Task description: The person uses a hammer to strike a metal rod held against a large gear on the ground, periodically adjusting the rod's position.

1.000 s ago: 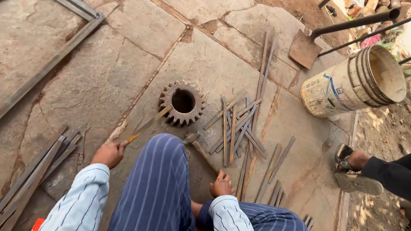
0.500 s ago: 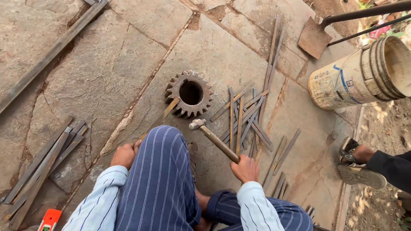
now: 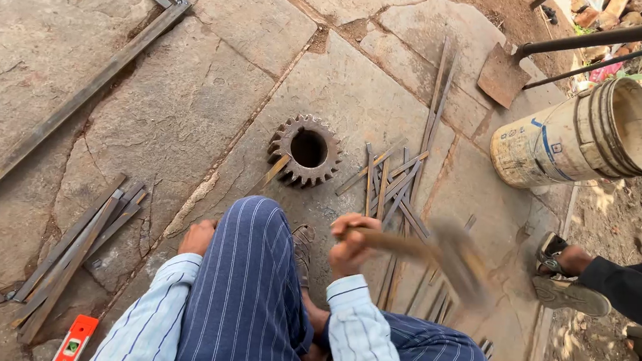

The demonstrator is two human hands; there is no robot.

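I squat on stone paving, my knee in striped blue trousers in the middle. My right hand grips the wooden handle of a hammer, which is blurred and points right. My left hand is low beside my knee and holds a thin metal strip whose far end rests against a rusty gear wheel lying flat on the stone. Several loose metal strips lie to the right of the gear.
A dirty plastic bucket lies on its side at the upper right, a shovel beyond it. Another person's foot in a sandal is at the right. A bundle of strips, a metal frame and an orange level are on the left.
My right hand picked up the hammer and has swung it from pointing toward the gear to out at the right. My left hand has stayed by the strip.
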